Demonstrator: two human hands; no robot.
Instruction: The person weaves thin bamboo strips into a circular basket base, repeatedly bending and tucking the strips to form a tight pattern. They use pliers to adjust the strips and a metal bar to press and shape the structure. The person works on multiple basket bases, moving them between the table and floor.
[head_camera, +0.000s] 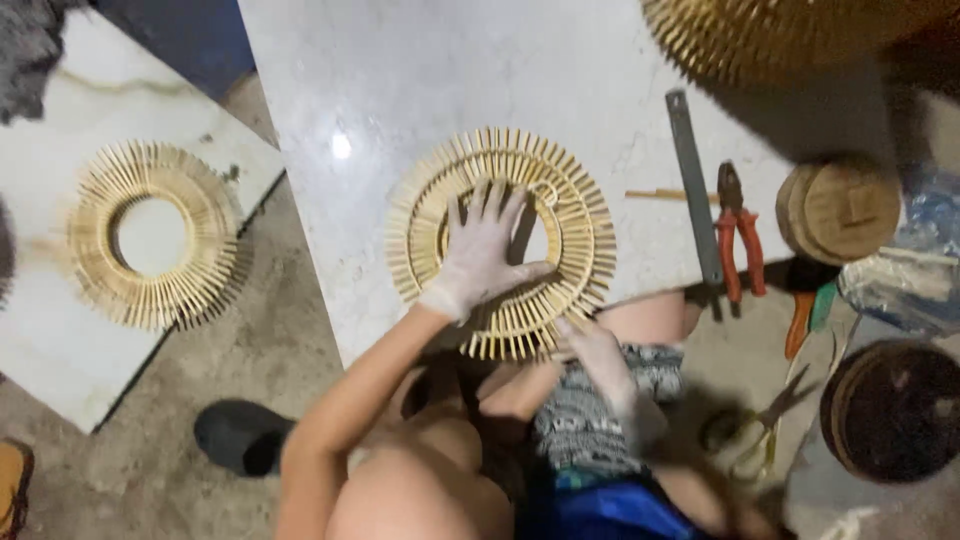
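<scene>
A round wreath of pale bamboo sticks (575, 215) lies on a white marble slab (400, 80), its sticks radiating around an open centre. My left hand (482, 250), in a white glove, presses flat on the wreath with fingers spread. My right hand (590, 345), also gloved, touches the wreath's near edge at the lower right, fingers pinched at the stick ends; whether it holds anything is unclear.
A second stick ring (150, 235) lies on another slab at left. Right of the wreath: a metal ruler (693, 185), red-handled pliers (738, 230), a wooden disc (840, 208), scissors (760, 420), a dark round lid (893, 410). A large spiky bamboo piece (780, 30) sits top right.
</scene>
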